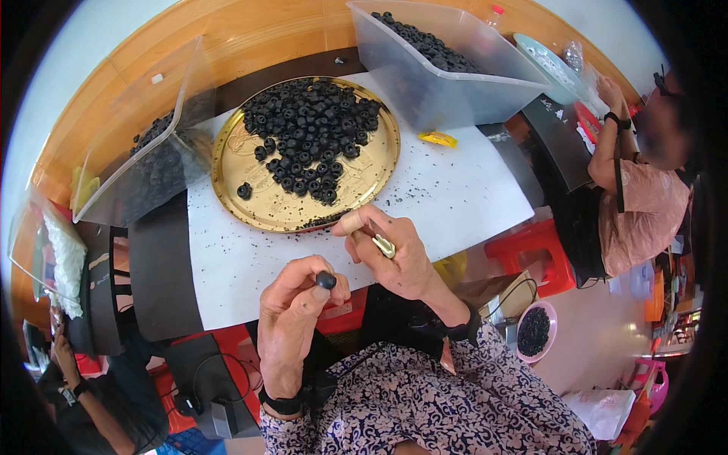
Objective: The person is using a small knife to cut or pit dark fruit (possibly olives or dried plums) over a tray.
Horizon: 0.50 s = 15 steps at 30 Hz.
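On the tabletop point(159, 280), a round gold tray point(262, 203) is lying toward the far edge, with dark rounded pieces point(303, 117) crowding mostly its far half. Above the tabletop's near edge, the right hand's point(403, 256) grip is holding a small metal tool point(384, 246), while the left hand's point(291, 305) grip is pinching one dark piece point(326, 280). The person is apparently working this single piece, the next move probably calling for a steady pinch and careful tool contact
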Motion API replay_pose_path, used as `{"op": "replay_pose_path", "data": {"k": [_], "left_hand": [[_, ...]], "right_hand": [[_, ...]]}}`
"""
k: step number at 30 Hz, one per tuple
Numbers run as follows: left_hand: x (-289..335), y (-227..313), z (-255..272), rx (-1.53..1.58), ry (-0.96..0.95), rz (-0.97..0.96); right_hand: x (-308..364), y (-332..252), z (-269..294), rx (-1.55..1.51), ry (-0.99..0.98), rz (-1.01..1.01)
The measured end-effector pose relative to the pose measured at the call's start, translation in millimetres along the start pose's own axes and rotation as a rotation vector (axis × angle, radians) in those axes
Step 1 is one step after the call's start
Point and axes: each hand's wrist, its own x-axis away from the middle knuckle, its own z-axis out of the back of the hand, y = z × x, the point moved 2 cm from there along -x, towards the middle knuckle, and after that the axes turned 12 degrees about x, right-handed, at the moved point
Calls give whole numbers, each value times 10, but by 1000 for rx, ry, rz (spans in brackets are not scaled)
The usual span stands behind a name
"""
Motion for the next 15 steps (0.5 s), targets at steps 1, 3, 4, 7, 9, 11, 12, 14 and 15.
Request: {"op": "replay_pose_path", "data": {"k": [1,3,4,7,9,11,12,14,15], "left_hand": [[-13,-32,6,3,20,27],[-56,-94,58,25,-8,24],[-78,-104,72,46,-30,17],[-106,-113,71,47,-2,44],[-105,-139,81,45,18,48],[-103,-157,87,41,39,51],[-105,-158,84,-2,62,33],[-103,-152,80,-43,85,17],[-101,-147,78,-144,74,3]], "right_hand": [[3,12,-4,-58,30,37],[30,96,21,-80,-10,46],[31,119,26,-104,-57,56],[51,67,24,-193,-107,91],[47,64,20,-190,-117,90],[45,61,33,-189,-128,90],[47,57,52,-132,-167,69],[41,49,65,-75,-205,46],[34,45,64,-67,-186,71]]}}
